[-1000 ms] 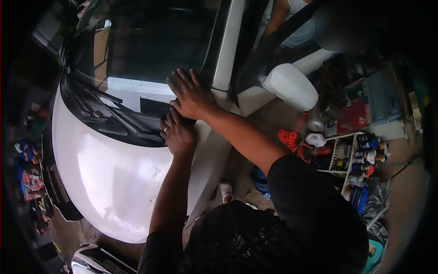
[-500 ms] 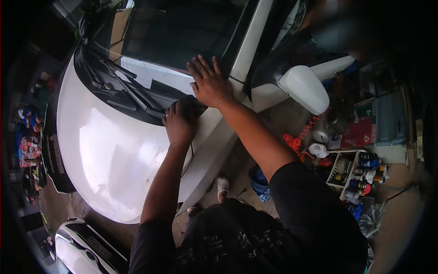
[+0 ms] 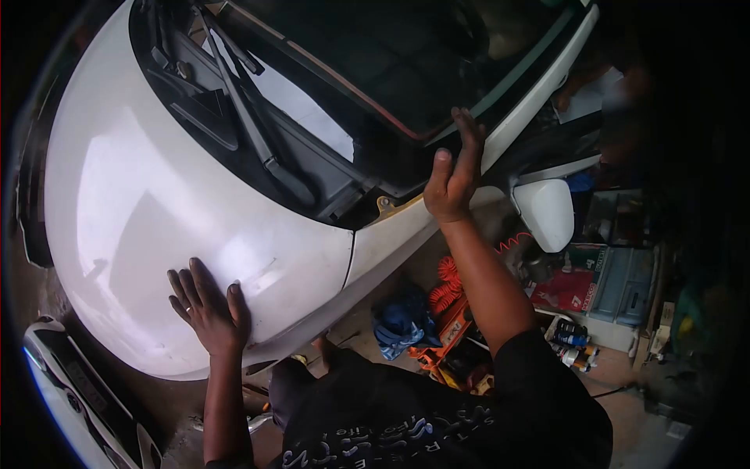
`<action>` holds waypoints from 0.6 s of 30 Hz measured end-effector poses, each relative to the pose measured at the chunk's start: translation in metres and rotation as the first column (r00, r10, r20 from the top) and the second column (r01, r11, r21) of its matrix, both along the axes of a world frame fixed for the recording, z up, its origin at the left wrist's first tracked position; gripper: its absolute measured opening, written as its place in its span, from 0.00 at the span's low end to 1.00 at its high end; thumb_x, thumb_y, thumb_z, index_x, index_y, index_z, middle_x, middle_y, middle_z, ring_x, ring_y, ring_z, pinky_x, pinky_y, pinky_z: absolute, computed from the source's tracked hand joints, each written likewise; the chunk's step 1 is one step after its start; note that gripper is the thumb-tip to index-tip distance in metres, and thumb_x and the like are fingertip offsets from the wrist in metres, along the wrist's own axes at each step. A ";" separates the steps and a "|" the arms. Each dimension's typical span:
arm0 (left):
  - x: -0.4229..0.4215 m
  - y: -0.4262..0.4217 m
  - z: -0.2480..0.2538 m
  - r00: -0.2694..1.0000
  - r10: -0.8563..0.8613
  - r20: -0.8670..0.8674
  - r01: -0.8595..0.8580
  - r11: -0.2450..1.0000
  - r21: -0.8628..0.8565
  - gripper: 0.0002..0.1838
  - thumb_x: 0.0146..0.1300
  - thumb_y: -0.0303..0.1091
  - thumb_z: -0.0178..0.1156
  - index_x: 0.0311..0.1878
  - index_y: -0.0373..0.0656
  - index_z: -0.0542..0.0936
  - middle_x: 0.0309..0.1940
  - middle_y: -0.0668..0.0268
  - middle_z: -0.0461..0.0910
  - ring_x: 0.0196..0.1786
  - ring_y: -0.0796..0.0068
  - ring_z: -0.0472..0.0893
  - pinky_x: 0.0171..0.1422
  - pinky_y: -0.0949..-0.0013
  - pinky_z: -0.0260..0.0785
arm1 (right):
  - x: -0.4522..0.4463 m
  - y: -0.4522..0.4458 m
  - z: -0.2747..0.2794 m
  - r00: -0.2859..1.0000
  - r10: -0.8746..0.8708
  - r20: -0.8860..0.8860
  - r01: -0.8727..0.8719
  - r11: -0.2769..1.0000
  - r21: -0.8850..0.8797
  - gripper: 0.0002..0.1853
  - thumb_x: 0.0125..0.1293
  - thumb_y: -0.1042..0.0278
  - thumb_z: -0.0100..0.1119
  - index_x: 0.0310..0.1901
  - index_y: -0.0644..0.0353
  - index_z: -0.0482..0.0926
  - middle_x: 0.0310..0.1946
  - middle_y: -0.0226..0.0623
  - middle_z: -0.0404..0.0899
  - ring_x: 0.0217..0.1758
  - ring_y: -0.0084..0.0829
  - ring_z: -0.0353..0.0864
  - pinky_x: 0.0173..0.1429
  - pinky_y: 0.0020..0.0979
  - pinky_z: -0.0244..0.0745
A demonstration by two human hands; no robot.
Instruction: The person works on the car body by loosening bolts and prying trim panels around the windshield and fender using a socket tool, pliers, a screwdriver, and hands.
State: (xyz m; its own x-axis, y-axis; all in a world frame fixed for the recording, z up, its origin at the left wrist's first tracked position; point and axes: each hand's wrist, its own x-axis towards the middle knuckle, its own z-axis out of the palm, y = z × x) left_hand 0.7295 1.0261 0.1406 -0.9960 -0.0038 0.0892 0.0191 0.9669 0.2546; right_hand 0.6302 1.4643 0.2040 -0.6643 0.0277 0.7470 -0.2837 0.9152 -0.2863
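My left hand (image 3: 211, 313) rests on the white hood (image 3: 180, 211) of a vehicle, fingers spread and a ring on one of them. Near the windshield's (image 3: 375, 55) lower corner, my right hand (image 3: 458, 176) has its fingers stretched and thumb apart, with nothing in it; whether it touches the windshield pillar (image 3: 539, 94) I cannot tell. Between the hands lies the black cowl area with a wiper arm (image 3: 250, 117). A small metal bracket (image 3: 385, 205) shows at the fender's top edge.
A white side mirror (image 3: 547, 215) sticks out beyond my right arm. On the floor are a blue cloth (image 3: 402, 324), a coiled orange hose (image 3: 447, 285), an orange jack (image 3: 449, 336) and several bottles (image 3: 574, 344). Another vehicle (image 3: 74, 391) stands at lower left.
My left hand has left the cowl corner and now lies on the hood. My right hand has shifted to the windshield's edge by the pillar. The view has moved closer and turned.
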 end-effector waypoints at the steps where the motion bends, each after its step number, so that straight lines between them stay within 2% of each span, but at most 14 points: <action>1: -0.004 0.001 0.001 1.000 0.004 -0.007 -0.004 0.999 -0.036 0.43 0.76 0.52 0.55 0.86 0.38 0.61 0.84 0.41 0.61 0.90 0.40 0.50 0.88 0.31 0.35 | 0.000 0.002 -0.003 0.999 0.030 -0.014 -0.030 1.000 -0.001 0.29 0.84 0.56 0.45 0.76 0.68 0.67 0.75 0.50 0.74 0.84 0.53 0.67 0.89 0.62 0.48; 3: -0.005 -0.001 -0.002 1.000 0.019 0.007 -0.019 0.999 -0.039 0.44 0.74 0.53 0.55 0.87 0.38 0.61 0.85 0.44 0.61 0.90 0.42 0.51 0.89 0.33 0.37 | -0.004 0.004 -0.012 0.996 0.069 -0.054 -0.073 0.995 -0.069 0.28 0.86 0.55 0.41 0.76 0.68 0.65 0.74 0.54 0.73 0.84 0.52 0.65 0.89 0.59 0.49; 5: -0.007 -0.005 -0.007 1.000 0.026 -0.002 -0.026 0.999 -0.025 0.44 0.76 0.58 0.53 0.86 0.38 0.63 0.84 0.45 0.63 0.90 0.43 0.54 0.89 0.35 0.37 | -0.006 0.004 -0.015 0.995 0.086 -0.048 -0.088 0.994 -0.059 0.29 0.87 0.53 0.39 0.76 0.68 0.63 0.74 0.57 0.73 0.84 0.52 0.65 0.89 0.58 0.49; 7: -0.006 -0.013 -0.013 0.999 -0.022 -0.029 0.020 0.998 -0.057 0.45 0.77 0.61 0.52 0.83 0.34 0.65 0.81 0.45 0.67 0.88 0.37 0.58 0.87 0.32 0.43 | -0.008 0.004 -0.017 0.994 0.097 -0.052 -0.100 0.994 -0.050 0.29 0.88 0.52 0.38 0.77 0.68 0.61 0.74 0.59 0.72 0.84 0.52 0.65 0.89 0.57 0.49; 9: -0.007 -0.015 -0.015 0.998 -0.032 -0.050 0.031 0.999 -0.020 0.42 0.77 0.60 0.52 0.83 0.37 0.67 0.81 0.47 0.69 0.87 0.37 0.59 0.88 0.32 0.45 | -0.007 0.006 -0.019 0.992 0.098 -0.079 -0.109 0.983 -0.150 0.32 0.88 0.46 0.37 0.77 0.68 0.58 0.74 0.64 0.70 0.84 0.52 0.65 0.90 0.56 0.48; 10: -0.008 -0.018 -0.016 0.998 -0.028 -0.048 0.026 0.999 -0.038 0.44 0.77 0.63 0.51 0.82 0.36 0.68 0.79 0.46 0.70 0.86 0.36 0.61 0.88 0.32 0.49 | -0.007 0.006 -0.017 0.994 0.098 -0.054 -0.105 0.986 -0.132 0.35 0.87 0.41 0.37 0.77 0.67 0.56 0.75 0.64 0.69 0.85 0.53 0.63 0.90 0.56 0.48; 11: -0.007 -0.022 -0.018 0.998 -0.048 -0.042 0.046 0.998 -0.044 0.45 0.77 0.65 0.50 0.83 0.36 0.67 0.81 0.43 0.67 0.86 0.36 0.60 0.87 0.29 0.49 | -0.005 0.007 -0.017 0.996 0.087 -0.036 -0.091 0.990 -0.108 0.35 0.87 0.41 0.37 0.77 0.67 0.56 0.75 0.64 0.69 0.85 0.53 0.63 0.90 0.56 0.48; 13: -0.008 -0.022 -0.020 0.997 -0.069 -0.026 0.070 0.997 0.026 0.55 0.73 0.80 0.47 0.85 0.41 0.62 0.90 0.51 0.50 0.90 0.39 0.51 0.85 0.26 0.54 | -0.001 0.009 -0.019 0.994 0.107 -0.018 -0.109 0.978 -0.175 0.36 0.87 0.40 0.39 0.79 0.65 0.54 0.79 0.65 0.62 0.85 0.56 0.63 0.89 0.56 0.57; 18: -0.021 -0.014 -0.030 0.995 -0.091 -0.041 0.092 0.995 0.032 0.53 0.74 0.77 0.46 0.85 0.40 0.61 0.89 0.49 0.52 0.90 0.39 0.52 0.85 0.24 0.54 | -0.005 -0.002 -0.021 0.992 0.110 -0.054 -0.120 0.968 -0.222 0.36 0.88 0.40 0.36 0.80 0.64 0.54 0.80 0.64 0.61 0.85 0.57 0.64 0.89 0.56 0.59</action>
